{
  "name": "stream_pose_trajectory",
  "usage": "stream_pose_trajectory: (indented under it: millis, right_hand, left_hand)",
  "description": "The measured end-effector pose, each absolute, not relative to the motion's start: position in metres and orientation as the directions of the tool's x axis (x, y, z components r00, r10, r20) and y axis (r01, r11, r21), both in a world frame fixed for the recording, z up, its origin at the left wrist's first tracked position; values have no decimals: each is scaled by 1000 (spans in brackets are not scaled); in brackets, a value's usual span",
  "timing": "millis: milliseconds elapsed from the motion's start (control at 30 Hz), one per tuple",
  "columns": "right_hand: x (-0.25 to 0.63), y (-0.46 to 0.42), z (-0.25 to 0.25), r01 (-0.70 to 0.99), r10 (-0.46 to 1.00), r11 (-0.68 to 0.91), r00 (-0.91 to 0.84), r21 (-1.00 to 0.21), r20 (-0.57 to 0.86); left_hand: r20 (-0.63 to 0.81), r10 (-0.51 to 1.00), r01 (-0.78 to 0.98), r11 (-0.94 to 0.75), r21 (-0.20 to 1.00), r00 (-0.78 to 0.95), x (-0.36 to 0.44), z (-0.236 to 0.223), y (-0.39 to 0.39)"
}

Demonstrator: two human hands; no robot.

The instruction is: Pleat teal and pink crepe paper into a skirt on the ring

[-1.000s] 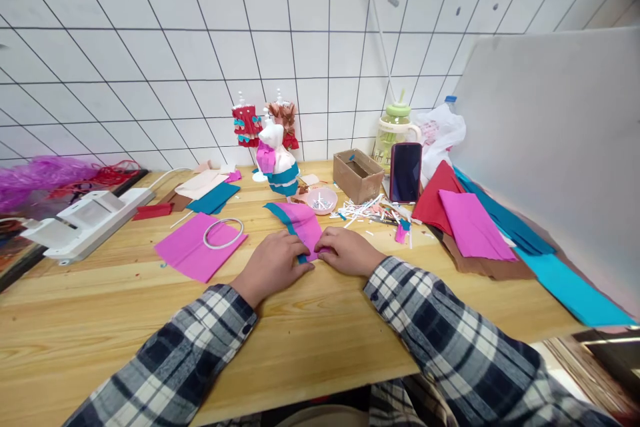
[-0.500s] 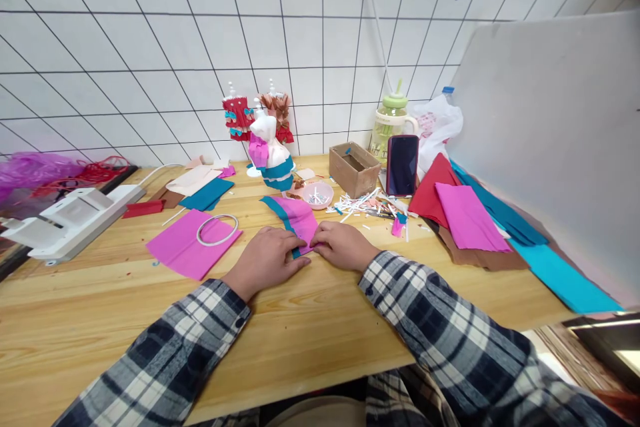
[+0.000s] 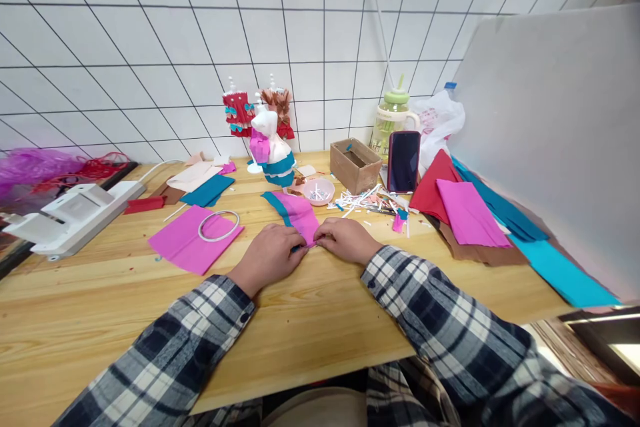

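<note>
A pink piece of crepe paper [image 3: 299,211] with a teal strip along its left edge lies on the wooden table in front of me. My left hand [image 3: 270,252] is closed on its near left corner, thumb and fingers pinched together. At the near right corner, my right hand [image 3: 347,240] pinches the same paper. Between the fingertips the near edge looks gathered or folded; my fingers hide part of it. Just beyond the paper stands a small white dress form [image 3: 266,127] with pink and teal paper on it.
Left of my hands lies a pink sheet [image 3: 193,243] with a white ring [image 3: 219,226] on it. A power strip [image 3: 83,220] sits further left. A pink dish [image 3: 319,192], cardboard box [image 3: 356,173], phone [image 3: 403,161] and jug [image 3: 385,121] stand behind. Coloured paper [image 3: 473,213] lies right.
My left thumb has drawn in to pinch the paper's near edge against the fingers. My right hand has shifted slightly to the right, still on the paper.
</note>
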State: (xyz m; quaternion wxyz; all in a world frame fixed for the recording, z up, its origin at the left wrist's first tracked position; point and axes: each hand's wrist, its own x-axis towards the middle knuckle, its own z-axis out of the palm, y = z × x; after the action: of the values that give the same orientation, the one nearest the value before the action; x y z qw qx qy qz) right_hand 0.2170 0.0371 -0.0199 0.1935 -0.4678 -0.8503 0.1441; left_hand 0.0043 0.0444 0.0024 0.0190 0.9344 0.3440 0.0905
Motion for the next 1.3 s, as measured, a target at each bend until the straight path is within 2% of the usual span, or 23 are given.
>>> stream_pose_trajectory:
  millis: [300, 533, 700, 1067, 1200, 1300]
  right_hand:
    - [217, 40, -22, 740, 874, 482, -447, -468, 193]
    - [219, 46, -20, 694, 913, 374, -392, -615, 112]
    - [218, 46, -21, 686, 947, 274, -314, -674, 66]
    - [214, 48, -18, 759, 961, 242, -273, -604, 42]
    - [213, 49, -19, 776, 960, 244, -279, -582, 30]
    - [213, 51, -21, 763, 968, 220, -247, -608, 39]
  left_hand:
    - [155, 705, 686, -709, 162, 692, 3, 1, 46]
    - [184, 698, 668, -716, 205, 692, 2, -2, 51]
    - [220, 731, 667, -680, 305, 645, 0, -9, 58]
    - [168, 838, 760, -543, 357, 519, 1, -14, 61]
    - [144, 883, 817, -468, 337, 446, 3, -13, 61]
    - [131, 901, 841, -434, 325, 414, 4, -14, 60]
